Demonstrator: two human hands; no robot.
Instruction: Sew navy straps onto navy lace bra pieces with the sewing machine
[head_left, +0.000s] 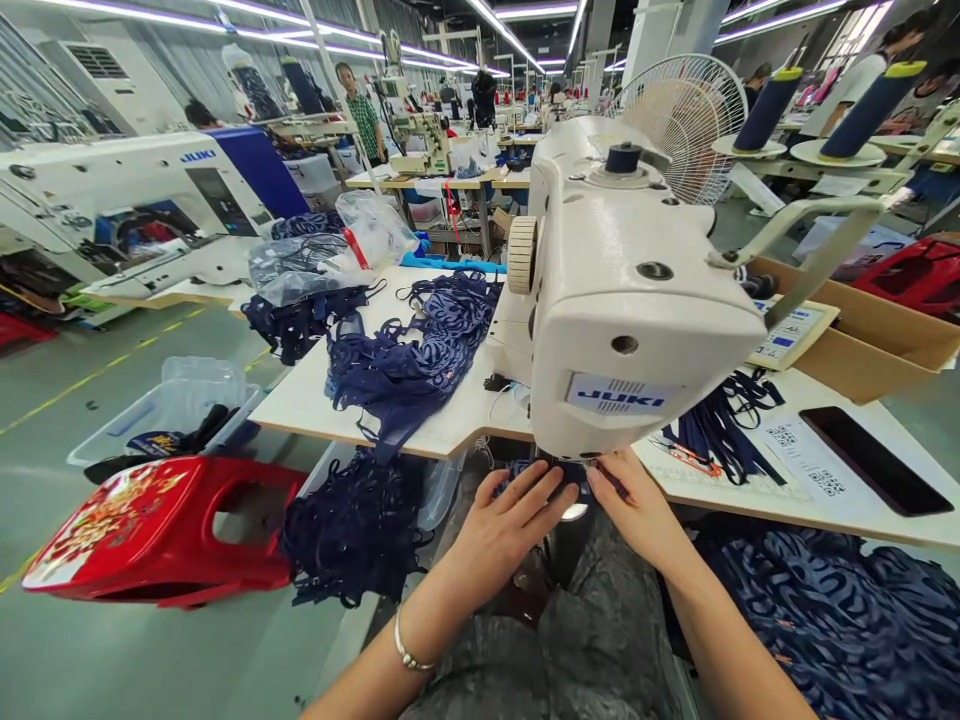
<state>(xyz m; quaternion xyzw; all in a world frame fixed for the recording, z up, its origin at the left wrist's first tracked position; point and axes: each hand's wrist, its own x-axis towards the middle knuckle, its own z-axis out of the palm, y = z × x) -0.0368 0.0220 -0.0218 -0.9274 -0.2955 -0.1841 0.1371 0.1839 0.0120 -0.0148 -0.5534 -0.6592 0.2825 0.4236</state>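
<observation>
Under the head of a white JUKI sewing machine (615, 330) lies a piece of dark navy fabric (574, 474), mostly hidden by the machine and my hands. My left hand (510, 515) rests on the fabric's left side, palm down, fingers stretched and slightly apart. On the other side, my right hand (634, 505) pinches the fabric's edge, thumb on top and the other fingers partly hidden. Both hands are close to the needle area, which the machine head covers. A pile of navy patterned lace garments (420, 350) lies on the white table (292, 410) to the left.
Navy straps (731, 420), orange-handled snips (690, 458) and a black phone (874, 460) lie right of the machine. Patterned fabric (847, 610) is heaped below. At left are a red stool (172, 530), hanging navy pieces (360, 530) and a clear bin (202, 385).
</observation>
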